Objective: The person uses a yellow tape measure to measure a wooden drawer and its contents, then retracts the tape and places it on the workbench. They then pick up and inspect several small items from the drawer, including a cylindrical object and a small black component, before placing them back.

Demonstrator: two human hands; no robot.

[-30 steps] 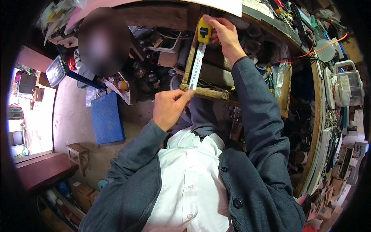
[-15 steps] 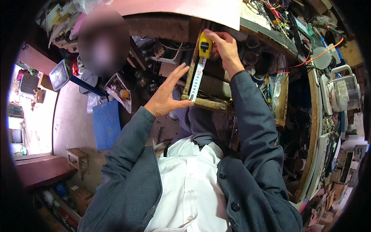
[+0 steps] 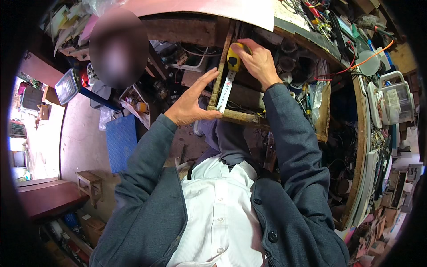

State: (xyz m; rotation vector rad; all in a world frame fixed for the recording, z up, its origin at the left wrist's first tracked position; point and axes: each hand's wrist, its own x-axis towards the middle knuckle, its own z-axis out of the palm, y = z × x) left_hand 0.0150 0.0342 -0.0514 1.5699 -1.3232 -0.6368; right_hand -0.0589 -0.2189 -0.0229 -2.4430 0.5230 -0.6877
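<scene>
My right hand (image 3: 259,62) is closed on a yellow tape measure (image 3: 233,61) over the far part of an open wooden drawer (image 3: 247,118). The tape's white blade (image 3: 226,92) runs out toward me, along the drawer's left side, to its near front edge. My left hand (image 3: 189,104) is at the near left corner with fingers stretched apart. Its thumb rests along the front edge by the blade's end, and the fingers reach up outside the left wall. Cables and dark items lie inside the drawer, partly hidden.
A cluttered bench (image 3: 307,42) with tools and an orange cable (image 3: 378,52) wraps the far and right sides. A clear plastic container (image 3: 396,104) stands at right. On the left are a person with a blurred face, a blue board (image 3: 121,144) and a wooden stool (image 3: 90,184).
My right hand and the tape case have moved slightly toward me, and the stretch of blade showing is shorter. My left hand stays at the drawer's near left corner.
</scene>
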